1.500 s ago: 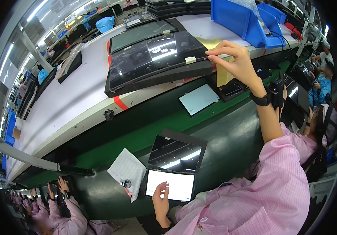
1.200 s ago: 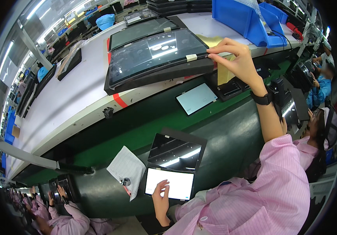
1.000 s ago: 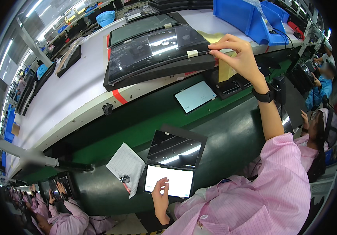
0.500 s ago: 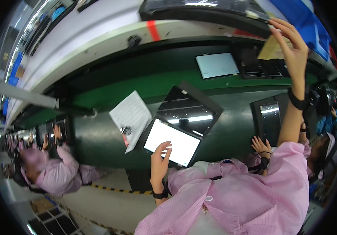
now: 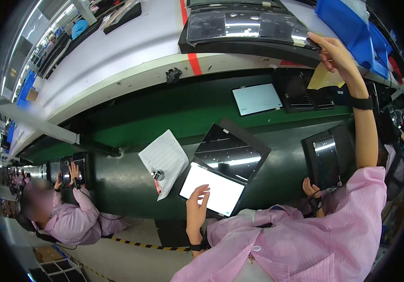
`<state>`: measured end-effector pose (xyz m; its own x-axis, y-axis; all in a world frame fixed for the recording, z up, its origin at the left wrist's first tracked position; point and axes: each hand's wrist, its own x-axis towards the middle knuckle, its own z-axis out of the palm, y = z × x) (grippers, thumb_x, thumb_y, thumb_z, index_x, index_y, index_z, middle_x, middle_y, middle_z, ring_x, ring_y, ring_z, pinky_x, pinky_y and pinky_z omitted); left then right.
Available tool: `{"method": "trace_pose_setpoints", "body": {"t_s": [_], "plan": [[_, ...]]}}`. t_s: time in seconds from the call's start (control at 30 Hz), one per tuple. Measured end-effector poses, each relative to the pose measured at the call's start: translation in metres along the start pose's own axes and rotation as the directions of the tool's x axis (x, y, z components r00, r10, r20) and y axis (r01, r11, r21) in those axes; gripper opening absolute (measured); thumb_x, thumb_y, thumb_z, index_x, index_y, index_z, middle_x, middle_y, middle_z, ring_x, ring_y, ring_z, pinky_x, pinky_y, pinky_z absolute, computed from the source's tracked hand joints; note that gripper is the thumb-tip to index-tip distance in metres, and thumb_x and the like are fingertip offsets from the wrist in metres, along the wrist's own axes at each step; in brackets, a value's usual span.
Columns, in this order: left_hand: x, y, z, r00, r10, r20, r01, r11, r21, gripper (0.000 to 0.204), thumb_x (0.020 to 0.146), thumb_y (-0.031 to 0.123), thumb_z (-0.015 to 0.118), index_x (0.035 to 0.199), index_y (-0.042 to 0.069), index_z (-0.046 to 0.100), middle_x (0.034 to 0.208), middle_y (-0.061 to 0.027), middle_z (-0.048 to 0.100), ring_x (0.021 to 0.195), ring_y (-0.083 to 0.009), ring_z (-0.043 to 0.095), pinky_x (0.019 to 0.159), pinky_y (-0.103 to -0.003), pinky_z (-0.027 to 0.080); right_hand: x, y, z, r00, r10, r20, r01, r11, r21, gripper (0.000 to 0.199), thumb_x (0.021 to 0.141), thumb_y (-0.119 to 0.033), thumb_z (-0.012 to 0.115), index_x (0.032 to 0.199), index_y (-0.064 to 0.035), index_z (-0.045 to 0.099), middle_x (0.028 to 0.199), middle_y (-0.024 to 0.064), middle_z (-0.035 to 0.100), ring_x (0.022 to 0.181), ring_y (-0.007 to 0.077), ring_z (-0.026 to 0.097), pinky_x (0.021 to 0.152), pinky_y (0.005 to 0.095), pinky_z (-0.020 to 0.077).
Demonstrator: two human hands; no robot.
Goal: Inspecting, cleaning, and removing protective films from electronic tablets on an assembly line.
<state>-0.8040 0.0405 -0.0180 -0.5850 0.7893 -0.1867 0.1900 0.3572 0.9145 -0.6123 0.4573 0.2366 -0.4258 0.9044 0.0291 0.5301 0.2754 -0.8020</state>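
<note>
Pinching black tray (image 5: 249, 33) edge, right grip (image 5: 335, 54)

Your tablet (image 5: 216, 190) lay tilted at the near edge of the green bench, its screen lit white under your left fingertips. Up on the white shelf, the black tray (image 5: 251, 33) sat with a glossy clear cover; your right fingers pinched its right corner, a yellow sheet (image 5: 325, 77) hanging just beneath.
</note>
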Motion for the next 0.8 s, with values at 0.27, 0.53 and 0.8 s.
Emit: {"method": "trace_pose_setpoints", "body": {"t_s": [0.27,0.53,0.8], "plan": [[0.000,-0.034,0.005,0.974,-0.138,-0.177,0.119,0.986,-0.114,0.018,0.090,0.013,0.057,0.099,-0.001,0.061,0.089,-0.0135,0.067,0.082,-0.0228,0.064,0.072,-0.033,0.049,-0.065,0.012,0.012,0.681,-0.414,-0.604,0.500,0.866,-0.030,0.028,0.097,-0.028,0.049,0.089,-0.0047,0.061,0.061,-0.0059,0.039,0.048,0.0030,0.031,0.044,0.0205,0.0231],[-0.038,-0.140,0.042,0.845,-0.391,-0.365,0.386,0.918,-0.091,0.038,0.083,0.022,0.068,0.108,0.000,0.050,0.090,-0.0134,0.059,0.074,-0.0189,0.058,0.067,-0.030,0.047,-0.183,0.157,0.265,0.962,-0.215,0.166,0.216,0.976,0.009,0.015,0.077,-0.015,0.070,0.084,-0.0035,0.064,0.086,0.0096,0.066,0.078,0.0233,0.060,0.067,0.0335,0.0478],[-0.046,-0.168,0.075,0.800,-0.226,-0.556,0.205,0.974,-0.101,0.053,0.076,0.017,0.076,0.112,0.001,0.040,0.102,-0.0071,0.042,0.080,-0.0150,0.046,0.064,-0.026,0.042,-0.266,0.198,0.360,0.884,-0.385,0.264,0.439,0.879,-0.185,0.058,0.077,-0.019,0.071,0.124,0.0048,0.047,0.115,0.0184,0.050,0.107,0.0340,0.047,0.091,0.0415,0.0371]]}}
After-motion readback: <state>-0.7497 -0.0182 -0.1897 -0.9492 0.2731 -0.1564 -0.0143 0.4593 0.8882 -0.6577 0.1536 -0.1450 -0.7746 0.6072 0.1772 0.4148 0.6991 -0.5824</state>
